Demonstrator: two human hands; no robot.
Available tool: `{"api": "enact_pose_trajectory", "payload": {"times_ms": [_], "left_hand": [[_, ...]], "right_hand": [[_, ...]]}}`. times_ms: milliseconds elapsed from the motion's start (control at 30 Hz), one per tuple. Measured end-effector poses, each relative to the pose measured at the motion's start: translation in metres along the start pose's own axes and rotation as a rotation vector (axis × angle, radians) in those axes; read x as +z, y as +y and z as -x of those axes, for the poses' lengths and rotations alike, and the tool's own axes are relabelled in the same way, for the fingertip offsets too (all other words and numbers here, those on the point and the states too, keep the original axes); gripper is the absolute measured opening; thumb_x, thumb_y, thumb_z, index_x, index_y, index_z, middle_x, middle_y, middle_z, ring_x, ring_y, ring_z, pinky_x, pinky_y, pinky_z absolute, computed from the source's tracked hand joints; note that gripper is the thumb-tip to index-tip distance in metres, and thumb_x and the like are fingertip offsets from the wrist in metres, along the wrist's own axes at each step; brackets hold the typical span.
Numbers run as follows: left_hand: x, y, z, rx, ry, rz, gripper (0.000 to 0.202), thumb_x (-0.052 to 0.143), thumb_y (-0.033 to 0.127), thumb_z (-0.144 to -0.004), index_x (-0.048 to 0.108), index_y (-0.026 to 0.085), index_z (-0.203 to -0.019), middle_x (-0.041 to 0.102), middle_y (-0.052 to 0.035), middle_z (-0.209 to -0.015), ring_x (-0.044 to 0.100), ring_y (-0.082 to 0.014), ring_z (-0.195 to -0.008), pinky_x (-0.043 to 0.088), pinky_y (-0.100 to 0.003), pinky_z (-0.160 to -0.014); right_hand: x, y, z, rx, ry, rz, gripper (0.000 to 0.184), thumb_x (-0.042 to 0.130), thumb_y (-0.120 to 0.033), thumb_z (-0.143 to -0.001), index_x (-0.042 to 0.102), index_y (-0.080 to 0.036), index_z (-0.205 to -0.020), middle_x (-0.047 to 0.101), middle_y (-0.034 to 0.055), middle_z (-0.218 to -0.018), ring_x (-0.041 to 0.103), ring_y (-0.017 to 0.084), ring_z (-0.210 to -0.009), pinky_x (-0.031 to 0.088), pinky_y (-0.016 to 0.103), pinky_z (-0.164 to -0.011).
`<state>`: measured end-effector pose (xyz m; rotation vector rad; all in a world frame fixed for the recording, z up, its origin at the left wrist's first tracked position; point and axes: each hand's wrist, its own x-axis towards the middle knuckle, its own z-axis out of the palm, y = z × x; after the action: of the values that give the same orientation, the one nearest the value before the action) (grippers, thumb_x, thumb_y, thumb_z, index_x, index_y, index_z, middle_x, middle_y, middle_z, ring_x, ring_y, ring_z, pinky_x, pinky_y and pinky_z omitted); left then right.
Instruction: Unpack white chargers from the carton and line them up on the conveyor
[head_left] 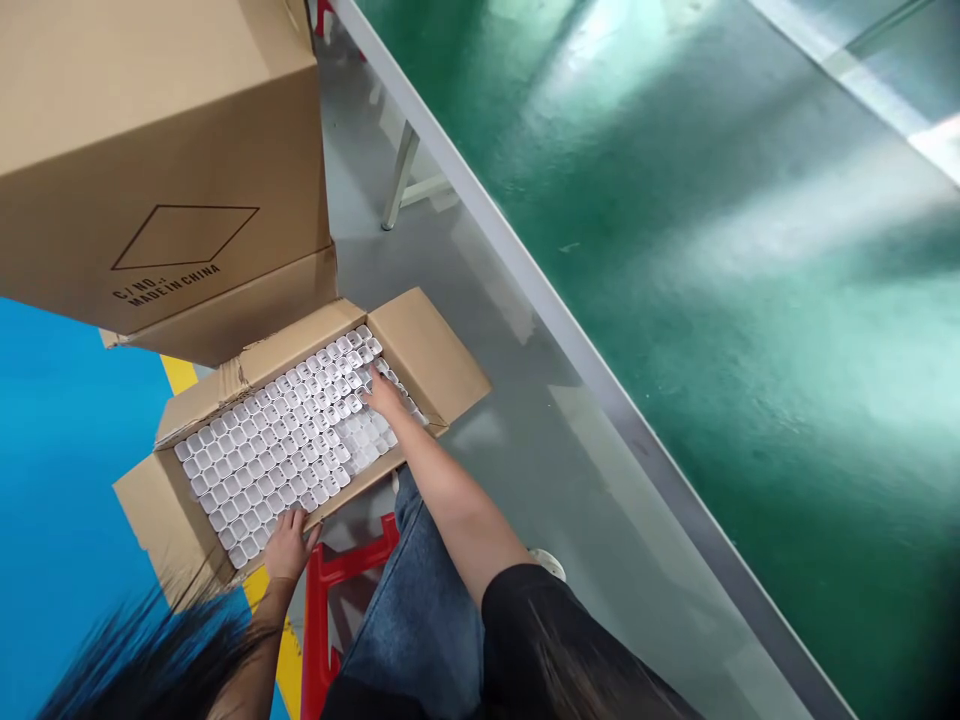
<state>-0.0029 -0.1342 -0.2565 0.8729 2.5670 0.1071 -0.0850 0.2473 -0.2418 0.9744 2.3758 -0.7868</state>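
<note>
Below me an open cardboard box (pixel 431 350) holds many small white square plastic pieces (pixel 255 440) packed in tight rows. Toward the box's right end, a patch of the top layer is gone and a lower layer (pixel 365 437) shows through. My right hand (pixel 384 396) reaches into that end, with its fingers bent down at the white pieces; the fingertips are partly hidden, so any grip on a piece cannot be made out. At the near edge, my left hand (pixel 288 545) rests over the rim with its fingers spread, touching the outermost pieces.
A large closed carton (pixel 247 170) with printed lettering stands behind the open box. A long green-topped table (pixel 637 250) runs along the right. Close to my legs is a red stool (pixel 313 610). The floor has blue (pixel 52 430) and grey areas with a yellow stripe.
</note>
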Motion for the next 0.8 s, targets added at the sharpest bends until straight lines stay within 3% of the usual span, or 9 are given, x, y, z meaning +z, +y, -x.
{"api": "enact_pose_trajectory", "payload": {"times_ms": [200,433,600,700,800], "left_hand": [[-0.001,0.000,0.000,-0.018,-0.043,-0.007,0.030,0.054,0.043,-0.097,0.063,0.016,-0.107,0.064,-0.0061,-0.103,0.061,-0.0213,-0.099,0.050,-0.037,-0.086],[-0.003,0.001,0.001,-0.024,-0.054,-0.013,0.029,0.052,0.043,-0.097,0.062,0.017,-0.106,0.064,-0.0064,-0.102,0.061,-0.0218,-0.100,0.048,-0.037,-0.087],[-0.003,0.000,0.000,-0.010,-0.059,-0.009,0.028,0.052,0.042,-0.097,0.062,0.016,-0.105,0.064,-0.0063,-0.102,0.061,-0.0207,-0.101,0.049,-0.037,-0.089],[-0.002,-0.002,0.001,-0.004,-0.067,-0.009,0.029,0.053,0.041,-0.097,0.062,0.016,-0.106,0.064,-0.0064,-0.103,0.061,-0.0208,-0.102,0.050,-0.038,-0.090],[-0.002,-0.005,0.000,-0.002,-0.066,-0.019,0.027,0.055,0.041,-0.097,0.063,0.016,-0.106,0.064,-0.0060,-0.104,0.061,-0.0211,-0.103,0.051,-0.039,-0.090]], "right_hand": [[-0.004,0.001,0.000,0.054,0.069,0.026,0.076,0.054,-0.026,-0.096,0.014,-0.016,-0.160,0.070,0.0171,-0.120,0.067,0.028,-0.107,0.049,0.035,-0.086],[-0.015,-0.011,-0.017,0.024,0.150,0.010,0.064,0.048,-0.019,-0.098,0.021,-0.012,-0.157,0.063,0.0195,-0.131,0.062,0.027,-0.115,0.046,0.033,-0.092],[-0.022,-0.016,-0.026,-0.042,0.087,-0.010,0.072,0.051,-0.023,-0.100,0.012,-0.011,-0.159,0.061,0.0204,-0.134,0.061,0.026,-0.117,0.044,0.031,-0.096],[-0.040,-0.013,-0.017,-0.101,0.044,-0.029,0.075,0.056,-0.023,-0.097,0.016,-0.013,-0.160,0.063,0.0197,-0.131,0.062,0.028,-0.115,0.045,0.032,-0.096],[-0.062,-0.001,0.019,-0.152,0.059,-0.077,0.066,0.049,-0.019,-0.099,0.023,-0.017,-0.159,0.061,0.0179,-0.136,0.061,0.028,-0.120,0.044,0.034,-0.100]]}}
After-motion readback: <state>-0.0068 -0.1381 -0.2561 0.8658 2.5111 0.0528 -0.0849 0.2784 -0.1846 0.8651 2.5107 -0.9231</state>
